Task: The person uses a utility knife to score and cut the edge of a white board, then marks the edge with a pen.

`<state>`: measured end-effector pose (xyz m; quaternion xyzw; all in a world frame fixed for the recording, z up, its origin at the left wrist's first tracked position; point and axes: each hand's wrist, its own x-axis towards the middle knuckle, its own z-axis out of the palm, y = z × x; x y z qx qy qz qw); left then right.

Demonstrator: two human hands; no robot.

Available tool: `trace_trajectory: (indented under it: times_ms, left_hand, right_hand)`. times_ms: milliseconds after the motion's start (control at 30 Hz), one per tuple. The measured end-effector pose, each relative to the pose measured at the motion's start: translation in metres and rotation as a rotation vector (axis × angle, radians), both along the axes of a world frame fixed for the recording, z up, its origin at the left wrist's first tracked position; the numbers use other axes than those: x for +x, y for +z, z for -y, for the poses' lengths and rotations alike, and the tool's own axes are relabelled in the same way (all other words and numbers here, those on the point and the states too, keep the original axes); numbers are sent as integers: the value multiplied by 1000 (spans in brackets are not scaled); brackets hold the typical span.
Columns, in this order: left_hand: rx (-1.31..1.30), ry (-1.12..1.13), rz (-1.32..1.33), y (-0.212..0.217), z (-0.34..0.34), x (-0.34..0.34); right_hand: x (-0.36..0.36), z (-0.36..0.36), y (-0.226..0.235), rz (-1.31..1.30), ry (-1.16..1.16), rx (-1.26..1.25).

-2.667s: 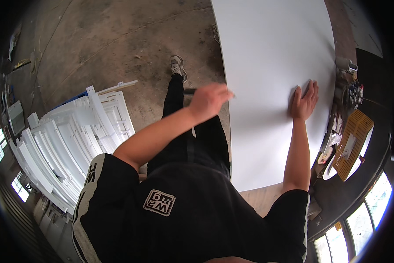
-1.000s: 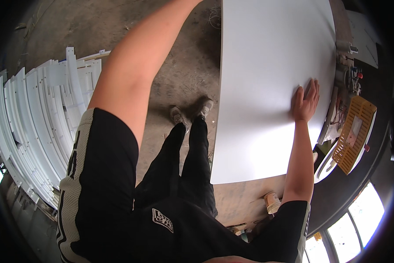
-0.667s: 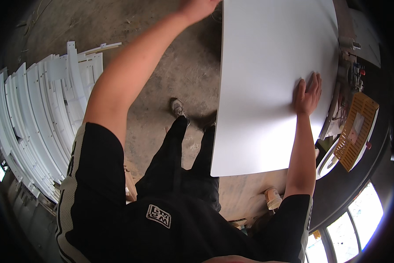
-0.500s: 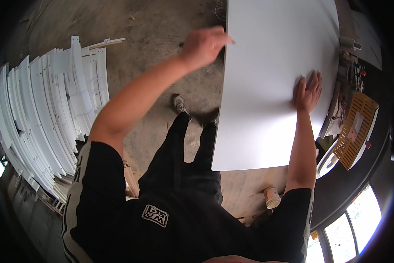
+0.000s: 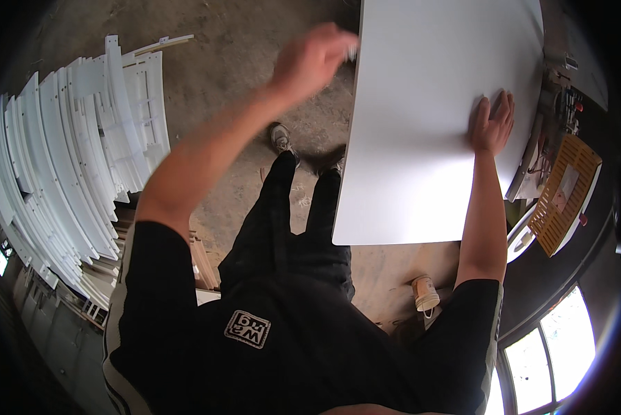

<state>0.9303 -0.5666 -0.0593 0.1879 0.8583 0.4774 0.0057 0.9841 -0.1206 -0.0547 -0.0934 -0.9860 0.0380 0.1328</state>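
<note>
A large white panel (image 5: 414, 138) with a smooth surface reaches from the top of the view down to the middle. My right hand (image 5: 492, 128) lies on it near its right side, fingers stretched out and palm down. My left hand (image 5: 312, 61) is at the panel's left edge, toward the far end, with its fingers closed. It is smeared by motion. Something small and pale shows at its fingertips; its kind cannot be made out.
Long white strips (image 5: 68, 145) with small holes are piled at the left. A yellow slatted plastic piece (image 5: 565, 197) stands at the right, beside assorted tools (image 5: 570, 114). A small bucket (image 5: 426, 293) sits on the floor below the panel's near edge.
My left hand has shifted slightly up and left along the panel's edge. The right hand stays flat on the panel. The whole view has tilted a little.
</note>
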Motion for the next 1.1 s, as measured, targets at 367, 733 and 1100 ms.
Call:
trace_trajectory:
  times_ms: [367,733,1100]
  left_hand:
    - [-79,-34,-267,5,-18,-74]
    - [-97,-489,-46,34,5,254]
    - [179,211,-165,-7,-6,-31]
  right_hand:
    - [0,-3,-3,-16,-15,-7]
    - [-4,2,-8,-24,-4,-21]
    - [-9,1,-13,-25,20,-31]
